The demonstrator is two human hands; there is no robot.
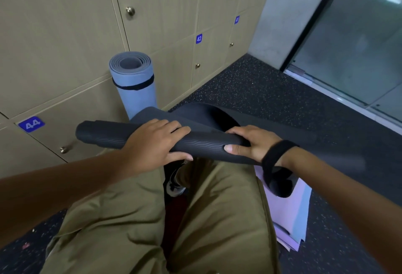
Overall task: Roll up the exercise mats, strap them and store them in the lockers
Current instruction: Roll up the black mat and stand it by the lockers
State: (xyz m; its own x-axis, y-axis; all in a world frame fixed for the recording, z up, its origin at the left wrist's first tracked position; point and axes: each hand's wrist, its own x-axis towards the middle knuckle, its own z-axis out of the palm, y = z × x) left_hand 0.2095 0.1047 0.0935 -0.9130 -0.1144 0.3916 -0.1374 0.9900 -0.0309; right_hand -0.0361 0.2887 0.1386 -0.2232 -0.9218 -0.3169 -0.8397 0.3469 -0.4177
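A dark grey mat (104,134) with a wavy texture lies partly rolled across my knees, its loose end spreading right over the floor. My left hand (152,141) grips the roll from above, fingers over the top and thumb under. My right hand (250,143) holds the roll's right part, thumb pressed on the front, fingers tucked into the curl. A black strap (274,165) loops round my right wrist. A blue mat (134,86), rolled and bound with a black strap, stands upright against the beige lockers (65,34).
Locker doors bear blue number plates 44 (31,124), 42 (198,38) and 41 (237,19) and small metal knobs. A lilac mat (289,215) lies flat on the speckled black floor by my right leg. A glass partition (359,45) stands at right.
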